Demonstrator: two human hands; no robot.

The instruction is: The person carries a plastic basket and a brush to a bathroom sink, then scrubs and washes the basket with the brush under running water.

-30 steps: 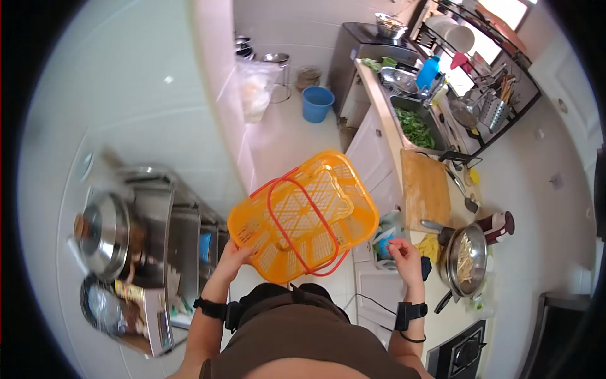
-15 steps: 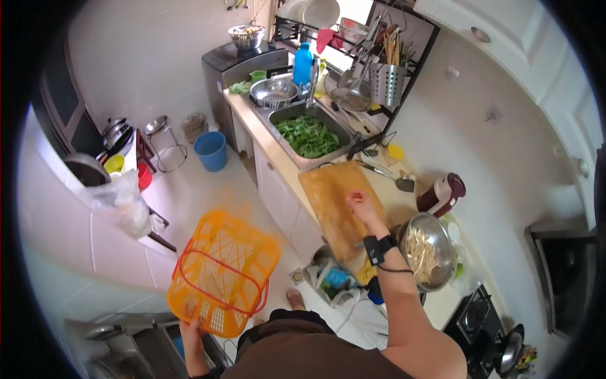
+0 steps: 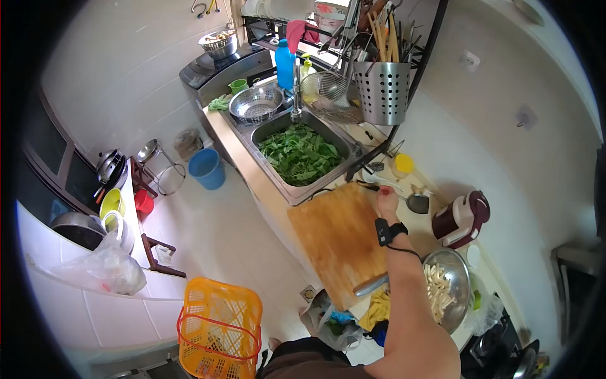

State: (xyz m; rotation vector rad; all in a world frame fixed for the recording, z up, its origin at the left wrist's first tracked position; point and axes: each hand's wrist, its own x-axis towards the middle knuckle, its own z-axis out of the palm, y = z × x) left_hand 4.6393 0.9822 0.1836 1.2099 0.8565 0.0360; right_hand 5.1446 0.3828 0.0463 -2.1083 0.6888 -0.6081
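Observation:
My right hand [image 3: 387, 201] is closed at the far right corner of a wooden cutting board [image 3: 334, 243]. Its fingers overlap the black handle of a spatula [image 3: 416, 203]; whether they grip it or something small, I cannot make out. At lower left, an orange plastic basket [image 3: 221, 303] with a red handle is held up, tilted, its inside showing. Only a sliver of my left hand [image 3: 207, 376] shows at its lower rim. A knife [image 3: 370, 285] lies at the board's near edge. Beside my right forearm, a steel bowl [image 3: 464, 278] holds pale cut strips [image 3: 437, 292].
Leafy greens [image 3: 300, 155] fill the sink [image 3: 262, 132]; a steel colander [image 3: 257, 104] stands behind it. A maroon-and-white kettle [image 3: 461, 218] stands near the wall. A plastic bag [image 3: 338, 325] hangs below the board. A blue bucket [image 3: 206, 169] stands on the floor.
My right hand has moved from above the cutting board to its far right corner, by the spatula handle. The orange basket has dropped lower in view, nearer my body. My view has shifted.

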